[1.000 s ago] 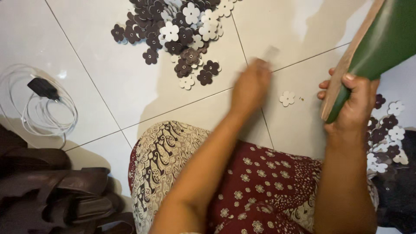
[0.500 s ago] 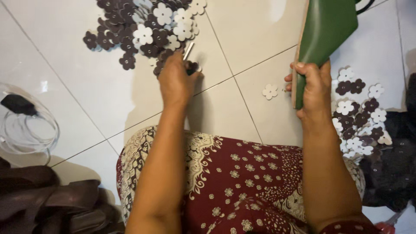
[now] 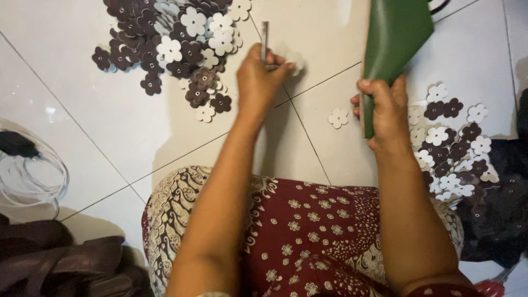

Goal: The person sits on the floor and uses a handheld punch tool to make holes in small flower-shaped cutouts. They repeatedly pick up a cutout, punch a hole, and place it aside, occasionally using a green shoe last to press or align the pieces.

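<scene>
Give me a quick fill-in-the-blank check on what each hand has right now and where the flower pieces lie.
1. The right hand grips a folded sheet of ____ colour.
2. The left hand holds a thin ____ tool and a white flower piece.
3. The big flower pile beyond the left hand mixes white pieces with dark ____ ones.
4. A single white flower lies on the ____ between the hands.

Missing words: green; metal; brown; floor

bare tile [image 3: 137,137] between two flower piles [image 3: 176,44]
</scene>
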